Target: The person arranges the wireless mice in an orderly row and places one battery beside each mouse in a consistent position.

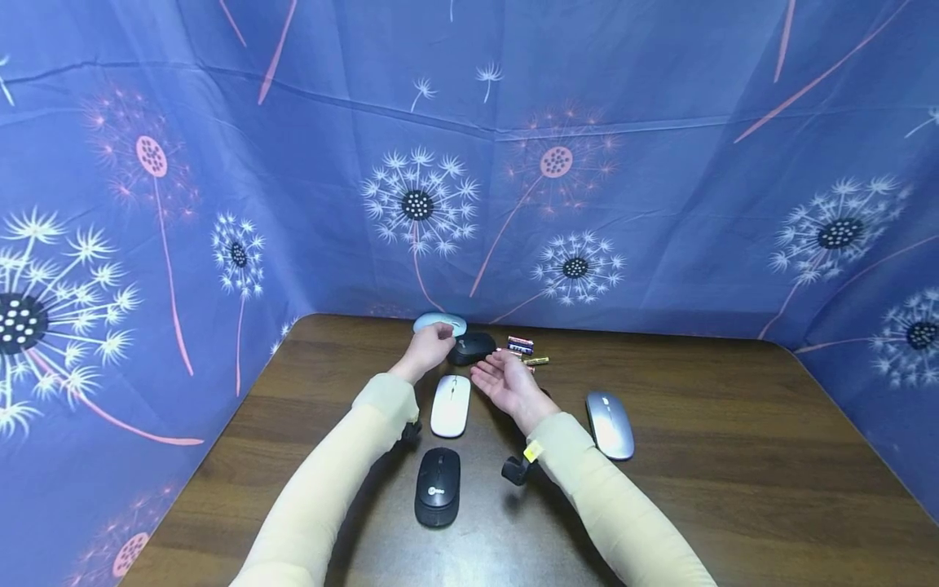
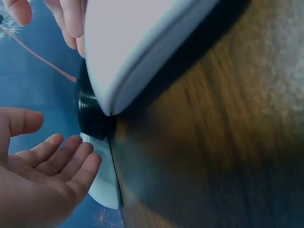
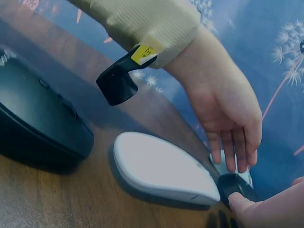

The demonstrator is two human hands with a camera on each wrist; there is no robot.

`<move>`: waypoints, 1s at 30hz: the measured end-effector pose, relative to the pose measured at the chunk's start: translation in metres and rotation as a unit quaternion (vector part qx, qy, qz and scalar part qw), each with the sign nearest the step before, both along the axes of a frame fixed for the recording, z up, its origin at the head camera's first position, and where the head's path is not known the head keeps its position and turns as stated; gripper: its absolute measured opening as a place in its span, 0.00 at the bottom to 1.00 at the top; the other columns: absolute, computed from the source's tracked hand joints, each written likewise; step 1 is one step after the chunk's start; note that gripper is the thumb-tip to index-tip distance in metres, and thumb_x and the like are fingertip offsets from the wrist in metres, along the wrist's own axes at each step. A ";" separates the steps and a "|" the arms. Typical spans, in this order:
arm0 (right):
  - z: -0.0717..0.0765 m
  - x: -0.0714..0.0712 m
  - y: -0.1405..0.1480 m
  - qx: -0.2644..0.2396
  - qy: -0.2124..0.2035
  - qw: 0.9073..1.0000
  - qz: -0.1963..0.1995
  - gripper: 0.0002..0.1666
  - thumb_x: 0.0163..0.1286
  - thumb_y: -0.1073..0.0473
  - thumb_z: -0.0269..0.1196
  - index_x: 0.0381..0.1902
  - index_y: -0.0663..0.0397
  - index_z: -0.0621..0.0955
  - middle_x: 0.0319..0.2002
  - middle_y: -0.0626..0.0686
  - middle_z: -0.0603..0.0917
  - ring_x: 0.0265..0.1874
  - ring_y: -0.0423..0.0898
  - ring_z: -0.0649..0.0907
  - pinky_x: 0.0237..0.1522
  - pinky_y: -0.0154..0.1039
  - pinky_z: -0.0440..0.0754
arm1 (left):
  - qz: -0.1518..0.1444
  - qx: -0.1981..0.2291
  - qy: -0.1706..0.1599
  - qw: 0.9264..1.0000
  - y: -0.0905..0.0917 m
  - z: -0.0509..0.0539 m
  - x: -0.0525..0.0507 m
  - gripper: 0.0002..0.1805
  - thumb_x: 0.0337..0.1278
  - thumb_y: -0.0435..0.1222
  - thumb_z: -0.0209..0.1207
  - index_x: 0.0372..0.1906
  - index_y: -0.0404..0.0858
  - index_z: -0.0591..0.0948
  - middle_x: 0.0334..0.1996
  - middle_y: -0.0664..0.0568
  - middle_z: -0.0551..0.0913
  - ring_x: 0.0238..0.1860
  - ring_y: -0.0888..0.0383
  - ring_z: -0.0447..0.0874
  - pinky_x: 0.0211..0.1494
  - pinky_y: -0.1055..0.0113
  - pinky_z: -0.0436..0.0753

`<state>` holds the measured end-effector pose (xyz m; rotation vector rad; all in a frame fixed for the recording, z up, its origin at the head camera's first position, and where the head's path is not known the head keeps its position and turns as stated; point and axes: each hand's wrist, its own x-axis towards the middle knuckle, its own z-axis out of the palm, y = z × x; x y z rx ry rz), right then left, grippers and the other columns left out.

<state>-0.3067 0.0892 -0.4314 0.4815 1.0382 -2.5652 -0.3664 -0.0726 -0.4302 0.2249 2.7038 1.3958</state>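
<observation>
The farther black computer mouse (image 1: 472,350) is low and rounded. Beside it, the left hand (image 1: 427,352) and right hand (image 1: 513,386) have loosely extended fingers.

Wood-grain counter (image 1: 734,456) with soft sheen, white mouse (image 1: 451,406) smooth plastic, far black mouse (image 1: 472,349) plastic, creased cloth backdrop (image 1: 660,204)

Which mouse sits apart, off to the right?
The silver mouse alone; the light-blue mouse, white mouse and two black mice form a rough column further left.
</observation>
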 end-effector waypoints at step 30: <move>-0.015 -0.015 -0.001 0.049 0.012 0.999 -0.003 0.31 0.75 0.60 0.39 0.69 0.72 0.49 0.69 0.70 0.53 0.68 0.62 0.60 0.70 0.48 0.57 | -0.036 -0.159 0.094 0.982 0.013 -0.006 -0.013 0.15 0.62 0.30 0.52 0.50 0.28 0.80 0.49 0.39 0.82 0.54 0.47 0.78 0.58 0.57 0.76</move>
